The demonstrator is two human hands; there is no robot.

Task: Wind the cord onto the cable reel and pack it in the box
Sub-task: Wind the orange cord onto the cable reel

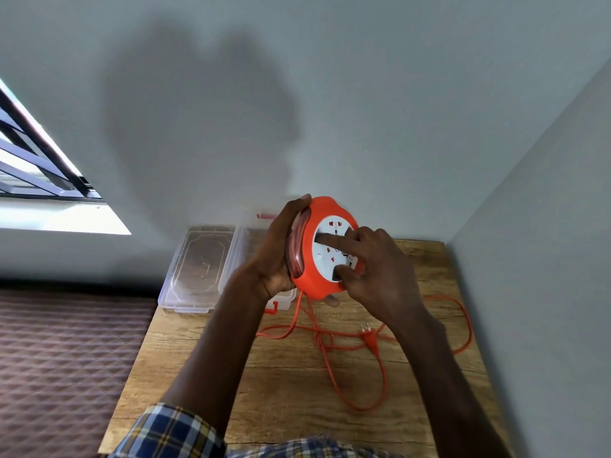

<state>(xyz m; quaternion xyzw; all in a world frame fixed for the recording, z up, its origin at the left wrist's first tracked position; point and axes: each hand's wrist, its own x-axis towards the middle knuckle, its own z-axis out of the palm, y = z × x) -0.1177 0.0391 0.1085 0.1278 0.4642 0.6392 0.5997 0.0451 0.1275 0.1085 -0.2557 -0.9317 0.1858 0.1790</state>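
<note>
Far left of the fingers: a window point(39, 160) with dark bars, and below it a brown quilted surface point(66, 358). Nearer, still left of the left-hand fingers: a clear plastic box lid point(201, 266) lying flat on the wooden table point(291, 408), against the wall. Just behind and under the left palm: the clear box point(284, 297) itself, mostly hidden, with an orange latch point(272, 307) showing at its near edge.

Left hand point(281, 252): curled around the left rim of the orange cable reel point(322, 249), fingers wrapped behind it, fingertip point(305, 197) showing over the top edge; a firm, closed hold. Reel held up off the table, tilted, white socket face turned toward the right hand. Some turns of orange cord visible in the reel's groove, right beside the left-hand fingers.

Right hand point(377, 269): spread on the white socket face, index finger laid across its middle, thumb pressed at its lower edge; partly open, pressing rather than wrapped around anything.

Below both sets of fingers: the cord point(330, 358) hanging from the reel's underside and lying in loose orange loops on the table. Under the right wrist: the orange plug point(369, 333), two pins pointing away, resting among the loops. Farthest right: one wide loop of cord reaching toward the table's right edge, near the grey wall point(545, 226).

Bottom edge: plaid sleeves point(172, 434).
</note>
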